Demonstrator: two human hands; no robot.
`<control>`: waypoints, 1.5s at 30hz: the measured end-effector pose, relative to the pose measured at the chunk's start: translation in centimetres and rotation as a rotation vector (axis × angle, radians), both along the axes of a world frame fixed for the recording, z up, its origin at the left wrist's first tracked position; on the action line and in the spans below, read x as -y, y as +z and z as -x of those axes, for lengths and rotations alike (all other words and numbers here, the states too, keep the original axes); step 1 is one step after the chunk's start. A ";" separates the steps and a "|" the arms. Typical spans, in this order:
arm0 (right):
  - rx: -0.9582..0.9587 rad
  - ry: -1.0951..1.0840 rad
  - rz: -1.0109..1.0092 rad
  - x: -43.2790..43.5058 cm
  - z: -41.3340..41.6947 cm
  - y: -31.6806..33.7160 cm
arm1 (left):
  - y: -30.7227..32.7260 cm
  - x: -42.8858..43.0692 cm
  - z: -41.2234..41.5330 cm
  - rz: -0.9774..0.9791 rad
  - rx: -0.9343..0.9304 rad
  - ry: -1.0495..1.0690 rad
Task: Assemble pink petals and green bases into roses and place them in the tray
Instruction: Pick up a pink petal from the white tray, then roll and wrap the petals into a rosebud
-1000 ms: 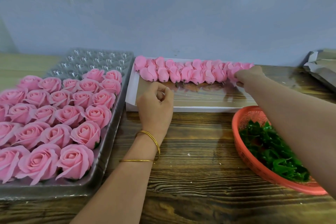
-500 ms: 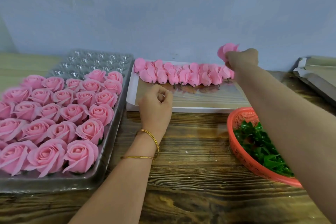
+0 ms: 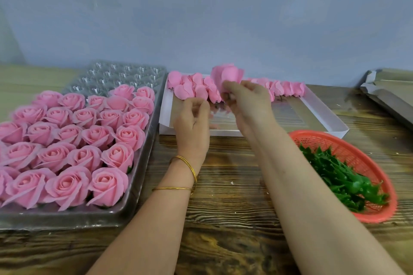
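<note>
pink petals [image 3: 228,76] | pinched in raised right hand [image 3: 248,100] | left hand [image 3: 193,123] fingers curled, contents unclear

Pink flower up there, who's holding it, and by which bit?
The right hand pinches the pink petal bud at its bottom end. Left hand: unclear.

The tray [image 3: 125,73] with roses [image 3: 67,147] lies left, box [image 3: 321,116] with petals [image 3: 196,89] behind, basket [image 3: 312,133] with bases [image 3: 339,176] right.
</note>
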State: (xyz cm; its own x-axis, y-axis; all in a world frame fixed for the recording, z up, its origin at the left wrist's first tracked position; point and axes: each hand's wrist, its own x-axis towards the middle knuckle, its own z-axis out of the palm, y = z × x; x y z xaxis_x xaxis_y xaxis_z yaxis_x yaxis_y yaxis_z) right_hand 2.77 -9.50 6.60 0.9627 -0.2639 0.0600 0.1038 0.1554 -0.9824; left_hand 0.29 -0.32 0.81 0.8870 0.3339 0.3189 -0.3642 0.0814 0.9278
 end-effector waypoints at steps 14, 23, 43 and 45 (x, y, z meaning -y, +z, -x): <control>0.131 0.437 -0.317 0.7 2.1 -5.3 | 0.6 0.0 -0.1 -0.001 -0.098 -0.408; 0.082 0.519 -0.360 1.2 2.6 -5.9 | 0.9 -0.1 0.1 -0.037 -0.028 -0.382; 0.038 0.234 -0.184 1.1 2.9 -5.1 | 1.0 0.0 0.2 -0.043 -0.017 -0.306; 0.036 0.157 -0.067 0.9 3.0 -5.2 | 0.8 0.2 0.1 -0.206 0.042 -0.199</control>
State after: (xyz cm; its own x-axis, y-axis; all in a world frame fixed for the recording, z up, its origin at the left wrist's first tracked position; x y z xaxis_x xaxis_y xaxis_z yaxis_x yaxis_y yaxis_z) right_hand -0.19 -10.40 1.36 0.9900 -0.1147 0.0825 0.1079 0.2372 -0.9654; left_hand 0.17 -0.57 1.62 0.9132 0.0792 0.3996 -0.3982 -0.0338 0.9167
